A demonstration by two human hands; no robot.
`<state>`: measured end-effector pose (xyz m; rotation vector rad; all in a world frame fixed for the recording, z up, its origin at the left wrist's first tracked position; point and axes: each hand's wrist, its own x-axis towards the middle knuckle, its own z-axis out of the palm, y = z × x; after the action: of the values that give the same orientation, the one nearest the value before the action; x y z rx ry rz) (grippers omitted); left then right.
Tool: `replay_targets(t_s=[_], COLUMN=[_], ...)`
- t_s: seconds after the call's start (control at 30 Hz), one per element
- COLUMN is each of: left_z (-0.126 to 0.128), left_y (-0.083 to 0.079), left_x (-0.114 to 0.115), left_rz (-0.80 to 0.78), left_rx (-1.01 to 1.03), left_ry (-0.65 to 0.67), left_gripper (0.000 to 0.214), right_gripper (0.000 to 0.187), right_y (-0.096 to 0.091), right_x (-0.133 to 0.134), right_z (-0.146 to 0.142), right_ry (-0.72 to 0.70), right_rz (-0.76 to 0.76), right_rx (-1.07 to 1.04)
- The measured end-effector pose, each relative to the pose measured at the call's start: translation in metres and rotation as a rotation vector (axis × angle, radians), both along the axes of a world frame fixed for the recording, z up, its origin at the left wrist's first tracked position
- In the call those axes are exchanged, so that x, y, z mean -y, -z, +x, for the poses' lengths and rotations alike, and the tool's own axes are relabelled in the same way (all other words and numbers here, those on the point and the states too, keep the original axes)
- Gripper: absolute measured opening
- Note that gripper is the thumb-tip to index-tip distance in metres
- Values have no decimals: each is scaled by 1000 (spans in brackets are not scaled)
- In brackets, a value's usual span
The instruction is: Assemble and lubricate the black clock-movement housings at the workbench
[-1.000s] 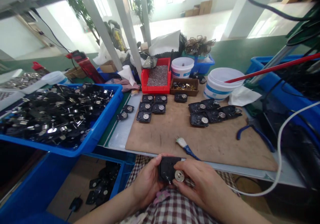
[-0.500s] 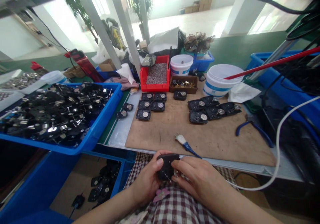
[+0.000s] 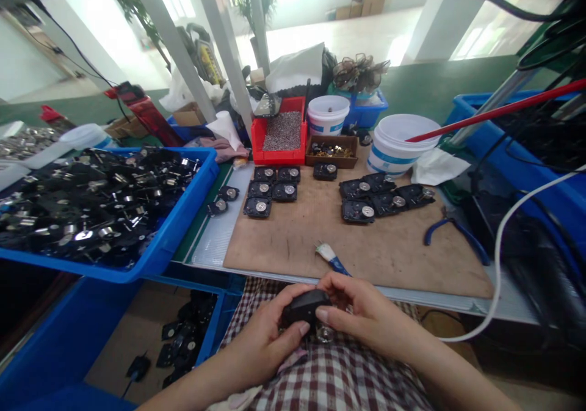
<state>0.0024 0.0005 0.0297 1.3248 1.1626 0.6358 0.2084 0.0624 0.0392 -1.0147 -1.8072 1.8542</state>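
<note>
Above my lap, at the front edge of the workbench, both hands are closed on one black plastic housing [image 3: 306, 307]. My left hand [image 3: 279, 328] wraps its left side, thumb across the near face. Thumb and fingers of my right hand [image 3: 350, 304] grip its right end. Below it a shiny metal part [image 3: 324, 336] shows, partly hidden by the fingers. Just beyond my hands, a brush with a blue-wrapped handle [image 3: 332, 258] lies on the brown board [image 3: 279, 240]. Similar black housings with silver discs stand in groups, on the left [image 3: 257, 207] and on the right [image 3: 358, 210].
A blue tray [image 3: 178, 215] heaped with black housings stands left; below it is a blue bin [image 3: 213, 331] with more. Behind the board are a red bin [image 3: 280, 154], a brown box [image 3: 332, 160] and white buckets [image 3: 394, 160]. Blue-handled pliers [image 3: 458, 228] and a white cable [image 3: 499, 264] lie right.
The held housing has been turned and tilted, its dark, smooth side now facing up. My right fingers have moved up over its far right end. The view has shifted slightly.
</note>
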Motion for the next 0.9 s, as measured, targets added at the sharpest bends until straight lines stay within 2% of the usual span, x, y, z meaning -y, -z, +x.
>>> replay_targets(t_s=[0.2,0.27,0.37,0.43,0.57,0.6,0.67,0.73,0.8,0.83,0.9], left_z=[-4,-5,-7,-9,-4,-1,7,12,11,8,1], left_y=[1,2,-3,-8,-8,-5,5,13,16,16,13], left_x=[4,5,1,-5,-18,-19,-22,-22,-22,-21,-22], left_rz=[208,224,185,90,-108,-111,-89,-72,-36,-9,35], left_rx=[-223,-244,-249,-126,401,473,489,455,426,405,336], left_ry=[126,124,106,62,-130,-160,-209,-290,-375,-389,-327], left_gripper=[47,47,47,51,70,68,55,46,45,44,41], right_gripper=[5,5,7,12,29,31,31,26,20,16,7], right_y=[-12,-13,-10,-7,-1,1,6,13,21,26,34], right_x=[9,11,11,9,4,4,4,6,8,9,9], right_z=[-1,-2,-1,-1,-10,-14,-24,-31,-34,-33,-29], right_ry=[47,60,86,138,353,400,431,395,331,304,251], right_rz=[277,301,238,124,-115,-132,-114,-4,233,375,603], right_rx=[142,145,105,20,-277,-332,-387,-341,-188,-92,75])
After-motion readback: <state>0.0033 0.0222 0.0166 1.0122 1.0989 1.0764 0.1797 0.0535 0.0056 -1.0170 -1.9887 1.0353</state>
